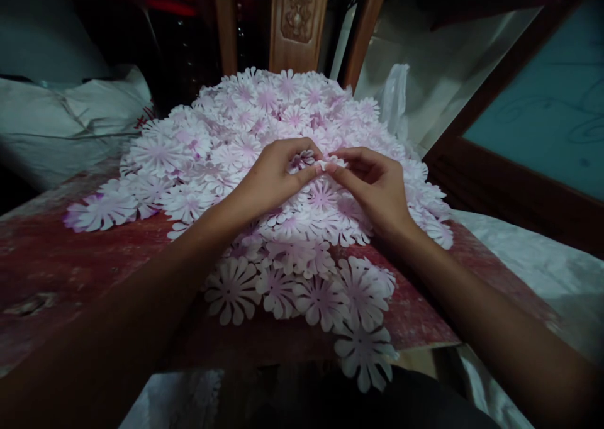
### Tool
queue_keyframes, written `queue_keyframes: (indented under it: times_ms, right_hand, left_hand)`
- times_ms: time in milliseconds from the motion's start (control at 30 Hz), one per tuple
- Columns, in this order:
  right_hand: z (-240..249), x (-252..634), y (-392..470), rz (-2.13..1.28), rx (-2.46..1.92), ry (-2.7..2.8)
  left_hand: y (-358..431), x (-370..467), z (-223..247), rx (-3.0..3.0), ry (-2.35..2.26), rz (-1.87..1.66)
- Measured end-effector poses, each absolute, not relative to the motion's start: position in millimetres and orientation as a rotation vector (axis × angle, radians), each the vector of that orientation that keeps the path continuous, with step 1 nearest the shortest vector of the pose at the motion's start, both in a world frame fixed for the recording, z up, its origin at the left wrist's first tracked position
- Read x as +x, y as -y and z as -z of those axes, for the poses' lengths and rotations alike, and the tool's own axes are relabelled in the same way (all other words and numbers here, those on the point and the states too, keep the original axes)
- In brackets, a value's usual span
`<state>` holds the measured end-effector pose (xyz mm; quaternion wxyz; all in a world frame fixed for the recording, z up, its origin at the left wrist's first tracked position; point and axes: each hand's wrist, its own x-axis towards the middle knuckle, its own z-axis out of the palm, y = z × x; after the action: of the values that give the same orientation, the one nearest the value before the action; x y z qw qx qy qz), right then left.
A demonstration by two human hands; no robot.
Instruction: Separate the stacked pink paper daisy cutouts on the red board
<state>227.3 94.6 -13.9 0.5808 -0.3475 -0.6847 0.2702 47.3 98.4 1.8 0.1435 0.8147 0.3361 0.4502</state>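
A large heap of white and pale-purple artificial flower petals [245, 149] covers the middle of a worn red wooden board [51, 265]. Over the front of the heap, my left hand [280, 168] pinches a flower petal piece [334, 161] between thumb and forefinger. My right hand [372, 180] grips the same piece from the other side, its thumb tip almost meeting the left one. Both hands are closed, with the fingertips partly hiding the piece. Below the wrists, several loose flower petals [323, 303] lie flat, and one [365, 353] hangs over the board's near edge.
Behind the heap rises a carved wooden chair back [297, 51]. A white woven sack [70, 124] stands at left. On the right are a wood-framed teal panel [547, 108], a clear plastic bag [395, 99] and pale plastic sheeting [533, 259].
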Motion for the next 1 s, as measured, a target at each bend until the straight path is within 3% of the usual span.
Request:
queue_keyframes:
  times_ms: [233,1000]
  right_hand:
    - [14,228,-93,-0.718,-0.794,1.688]
    - [13,230,-95,-0.456,-0.805,1.561]
  left_hand:
    - [-102,46,0,2.370,-0.972,-1.334]
    - [-103,45,-6,2.147,-0.936,-1.492]
